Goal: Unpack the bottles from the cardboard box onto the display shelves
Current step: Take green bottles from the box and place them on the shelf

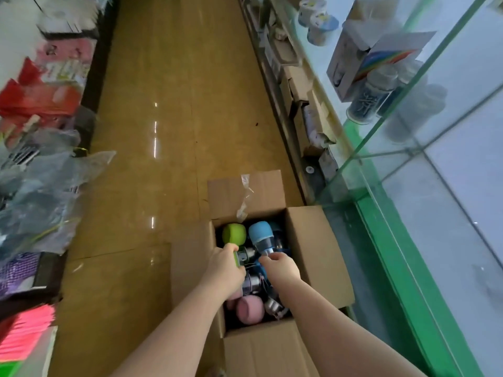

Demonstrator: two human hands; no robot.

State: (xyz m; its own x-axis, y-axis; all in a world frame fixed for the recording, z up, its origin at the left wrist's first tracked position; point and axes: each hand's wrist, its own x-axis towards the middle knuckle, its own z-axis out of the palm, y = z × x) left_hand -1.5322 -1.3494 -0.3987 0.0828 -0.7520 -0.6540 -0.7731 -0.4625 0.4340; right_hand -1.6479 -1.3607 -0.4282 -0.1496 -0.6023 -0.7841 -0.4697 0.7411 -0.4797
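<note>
**Both hands in the open box**

We see an open cardboard box (313, 240) standing on the tan floor (168, 131), just beside the glass display shelves (424, 148) on the right. Its flaps are folded out, with a strip of clear tape (245, 197) hanging from the far flap. Bottles lie jumbled inside: a green-capped bottle (233, 233), a blue-capped bottle (260, 238) beside it, and a pink one (249, 308) nearer to us.

Our left hand (226, 265) has its grip curled round the green bottle's body. Our right hand (280, 265) pinches the lower end of the blue-capped bottle between thumb and fingertips.

On the glass shelf above stand a dark printed bottle (370, 99) and a white carton with a rainbow print (364, 66). Bagged goods (38, 186) crowd the left side of the aisle.
</note>
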